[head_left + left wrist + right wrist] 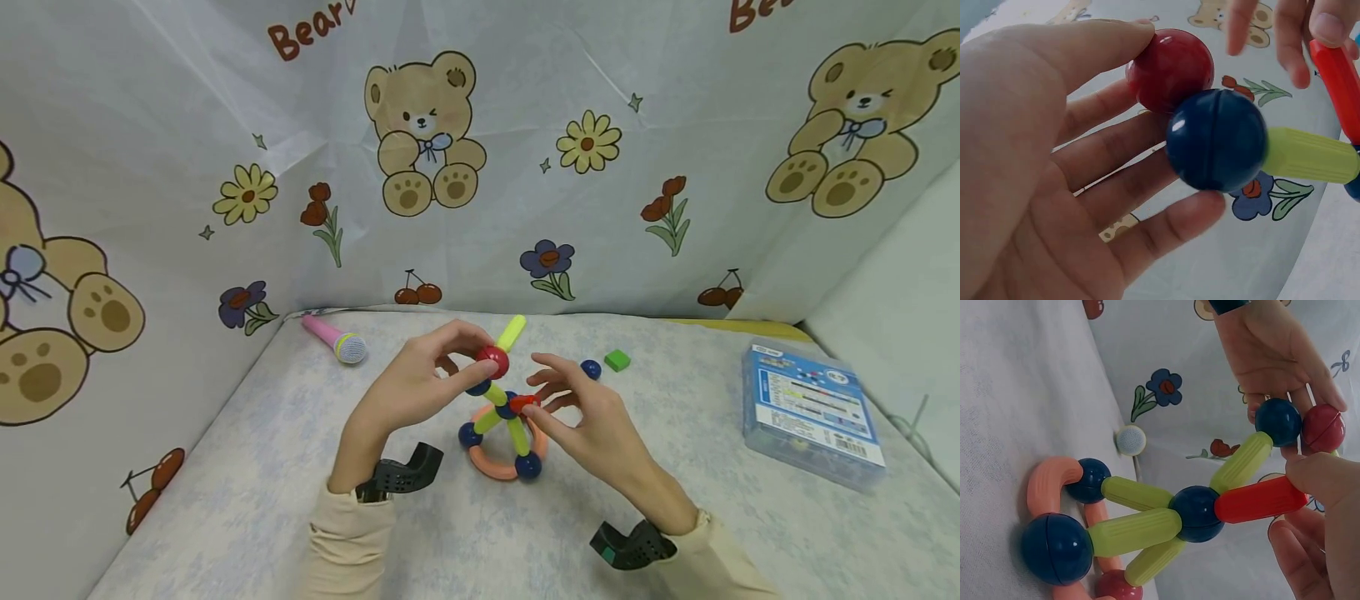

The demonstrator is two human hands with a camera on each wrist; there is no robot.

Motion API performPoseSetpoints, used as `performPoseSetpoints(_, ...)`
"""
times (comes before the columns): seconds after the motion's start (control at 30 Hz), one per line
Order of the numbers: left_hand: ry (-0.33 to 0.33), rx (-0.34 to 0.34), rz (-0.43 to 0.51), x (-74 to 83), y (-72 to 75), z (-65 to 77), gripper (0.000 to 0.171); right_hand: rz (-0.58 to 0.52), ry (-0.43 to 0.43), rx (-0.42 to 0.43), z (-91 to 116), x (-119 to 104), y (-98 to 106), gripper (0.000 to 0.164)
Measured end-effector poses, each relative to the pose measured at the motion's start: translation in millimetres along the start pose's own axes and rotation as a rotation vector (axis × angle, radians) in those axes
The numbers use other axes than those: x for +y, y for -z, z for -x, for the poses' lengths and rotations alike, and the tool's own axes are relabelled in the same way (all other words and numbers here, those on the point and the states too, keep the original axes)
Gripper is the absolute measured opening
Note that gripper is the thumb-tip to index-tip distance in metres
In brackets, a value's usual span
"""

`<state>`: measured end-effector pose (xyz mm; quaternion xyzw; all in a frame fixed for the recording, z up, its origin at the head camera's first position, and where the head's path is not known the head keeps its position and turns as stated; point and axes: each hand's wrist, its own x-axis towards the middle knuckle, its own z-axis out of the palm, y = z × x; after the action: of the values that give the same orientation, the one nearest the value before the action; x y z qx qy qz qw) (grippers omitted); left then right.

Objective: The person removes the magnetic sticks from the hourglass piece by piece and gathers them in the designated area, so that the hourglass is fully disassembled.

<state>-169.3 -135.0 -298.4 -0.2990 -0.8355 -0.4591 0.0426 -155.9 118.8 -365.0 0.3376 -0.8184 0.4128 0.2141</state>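
A toy of magnetic rods and balls stands on the table, its base made of curved orange pieces (491, 469). Yellow-green rods (1138, 531) rise from the base to a central blue ball (1196, 514). My left hand (412, 377) holds a red ball (1172, 70) between thumb and fingers; a yellow-green rod (512, 333) sticks up behind it. Touching that red ball is another blue ball (1216, 140), at the end of the upper rod. With thumb and fingertips, my right hand (588, 417) pinches the free end of a red rod (1260, 499) joined to the central ball.
Back left lies a pink toy microphone (333, 337). Behind my right hand are a loose blue ball (591, 368) and a green block (617, 360). A clear plastic box with a blue label (813, 408) sits at the right. A bear-print cloth (510, 225) hangs behind the table.
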Motion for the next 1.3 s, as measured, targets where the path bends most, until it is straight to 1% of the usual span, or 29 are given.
performPoseSetpoints(0.1,0.019,-0.028,0.011,0.1,-2.7,-0.7,0.021,-0.004,0.001,-0.006,-0.1,-0.3,-1.2,0.079)
performPoseSetpoints(0.23,0.029,-0.083,0.049,0.9,-3.6,-0.6,0.024,-0.017,-0.004,-0.023,0.1,-0.3,-2.6,0.085)
performPoseSetpoints(0.33,0.009,-0.116,0.057,1.0,-4.0,-1.2,0.025,-0.042,-0.017,-0.032,0.5,-0.2,-2.9,0.087)
performPoseSetpoints(0.5,-0.032,-0.143,0.023,-1.4,-3.9,-2.0,0.024,-0.086,-0.056,-0.038,-0.1,0.0,-2.5,0.086)
performPoseSetpoints(0.67,-0.045,-0.136,-0.02,-1.5,-2.6,-1.4,0.026,-0.122,-0.084,-0.024,-2.2,-0.7,-0.2,0.076)
performPoseSetpoints(0.87,-0.043,-0.125,-0.049,0.9,-1.9,-1.8,0.033,-0.153,-0.105,0.039,-4.9,-0.3,9.6,0.068)
performPoseSetpoints(0.97,-0.047,-0.124,-0.059,1.7,-1.9,-2.2,0.033,-0.147,-0.117,0.077,-5.3,2.2,15.6,0.059)
performPoseSetpoints(1.1,-0.045,-0.125,-0.064,1.9,-2.1,-2.4,0.031,-0.136,-0.117,0.114,-5.5,5.3,20.3,0.043)
performPoseSetpoints(1.2,-0.037,-0.122,-0.066,1.8,-2.0,-2.2,0.032,-0.119,-0.114,0.12,-6.1,6.1,22.6,0.034)
performPoseSetpoints(1.3,-0.033,-0.121,-0.065,1.1,-2.2,-2.2,0.032,-0.12,-0.119,0.104,-6.7,6.3,25.0,0.03)
